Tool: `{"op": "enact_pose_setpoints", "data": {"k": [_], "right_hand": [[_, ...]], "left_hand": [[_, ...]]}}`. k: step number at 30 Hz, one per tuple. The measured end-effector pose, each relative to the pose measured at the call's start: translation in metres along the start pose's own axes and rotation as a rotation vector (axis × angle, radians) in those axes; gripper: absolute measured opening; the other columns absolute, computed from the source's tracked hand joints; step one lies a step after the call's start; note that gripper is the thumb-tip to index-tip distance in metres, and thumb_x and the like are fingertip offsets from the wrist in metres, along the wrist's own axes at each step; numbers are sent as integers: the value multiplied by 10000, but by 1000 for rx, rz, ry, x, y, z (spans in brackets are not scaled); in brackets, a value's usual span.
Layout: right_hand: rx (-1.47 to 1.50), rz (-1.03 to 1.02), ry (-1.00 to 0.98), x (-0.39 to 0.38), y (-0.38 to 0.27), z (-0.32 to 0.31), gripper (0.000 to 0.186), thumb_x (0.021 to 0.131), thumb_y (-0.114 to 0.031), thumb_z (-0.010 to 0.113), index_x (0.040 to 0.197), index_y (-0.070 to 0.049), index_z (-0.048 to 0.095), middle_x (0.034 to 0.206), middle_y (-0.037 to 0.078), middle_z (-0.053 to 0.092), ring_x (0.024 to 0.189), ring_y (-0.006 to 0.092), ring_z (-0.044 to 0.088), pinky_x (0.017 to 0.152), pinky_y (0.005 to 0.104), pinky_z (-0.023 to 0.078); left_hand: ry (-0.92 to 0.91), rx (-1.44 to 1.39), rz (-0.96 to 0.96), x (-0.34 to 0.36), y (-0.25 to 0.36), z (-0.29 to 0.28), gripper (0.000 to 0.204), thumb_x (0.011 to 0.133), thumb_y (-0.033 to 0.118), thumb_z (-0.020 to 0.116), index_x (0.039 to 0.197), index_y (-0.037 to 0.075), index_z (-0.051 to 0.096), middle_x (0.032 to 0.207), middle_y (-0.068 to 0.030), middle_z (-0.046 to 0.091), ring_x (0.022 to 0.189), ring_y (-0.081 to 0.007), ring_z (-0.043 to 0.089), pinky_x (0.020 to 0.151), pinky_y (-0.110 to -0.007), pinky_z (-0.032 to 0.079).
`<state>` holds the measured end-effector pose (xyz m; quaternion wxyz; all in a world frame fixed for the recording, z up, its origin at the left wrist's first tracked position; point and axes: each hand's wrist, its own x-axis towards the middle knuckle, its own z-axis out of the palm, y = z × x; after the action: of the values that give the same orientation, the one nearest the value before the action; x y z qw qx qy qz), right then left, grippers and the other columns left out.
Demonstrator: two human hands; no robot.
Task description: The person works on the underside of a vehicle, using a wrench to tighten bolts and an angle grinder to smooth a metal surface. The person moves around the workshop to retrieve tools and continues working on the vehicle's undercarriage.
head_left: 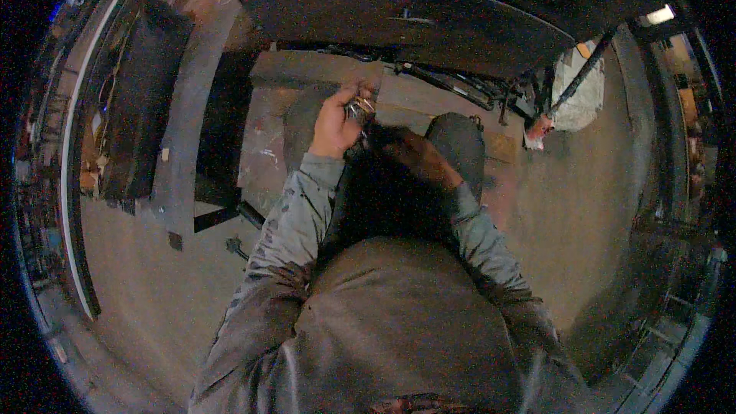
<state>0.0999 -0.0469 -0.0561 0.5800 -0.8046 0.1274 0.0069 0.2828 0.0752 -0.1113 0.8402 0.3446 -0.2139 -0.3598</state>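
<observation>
My left hand (336, 124) is raised over the space between my knees. Its fingers are curled around a cluster of small shiny metal pieces (359, 110), too small and blurred to name. Close by on the right is my right hand (425, 159), its back turned up and its fingers pointing toward the left hand. Shadow and motion blur swallow those fingertips, so whether they grip anything does not show. Below both hands, my lap lies in deep shadow.
A big dark panel (330, 4) overhangs the area ahead of me. Under it run black metal bars (452, 84). A whitish sack (580, 88) stands at the right. On the left are a grey ledge (180, 119) and a dark bulky object (146, 100). Flat boards (264, 138) cover the floor ahead.
</observation>
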Motion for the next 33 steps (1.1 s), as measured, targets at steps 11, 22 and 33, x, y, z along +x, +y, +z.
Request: {"op": "enact_pose_setpoints", "data": {"k": [11, 22, 33], "right_hand": [[-166, 57, -29, -2, 10, 10, 394, 963, -340, 575, 1184, -16, 613, 1151, 190, 655, 1053, 355, 621, 948, 430, 466], [10, -19, 52, -9, -1, -34, 298, 969, -236, 589, 1181, -28, 611, 1070, 127, 677, 938, 257, 646, 852, 379, 509], [-139, -17, 131, 13, -57, 40, 395, 963, -315, 597, 1214, -10, 579, 1116, 137, 650, 1028, 242, 601, 953, 368, 444]], "left_hand": [[-44, 111, -339, -25, 3, 44, 320, 901, 98, 521, 1173, -43, 612, 1256, -145, 600, 1172, -281, 567, 1013, -371, 429], [260, -306, -309, -5, 45, 22, 315, 999, 226, 485, 1200, -8, 550, 1111, -150, 652, 946, -240, 653, 785, -295, 560], [88, -372, -173, -11, 40, 53, 367, 987, 221, 468, 1269, -12, 499, 1210, -176, 602, 1125, -308, 611, 969, -417, 510]]}}
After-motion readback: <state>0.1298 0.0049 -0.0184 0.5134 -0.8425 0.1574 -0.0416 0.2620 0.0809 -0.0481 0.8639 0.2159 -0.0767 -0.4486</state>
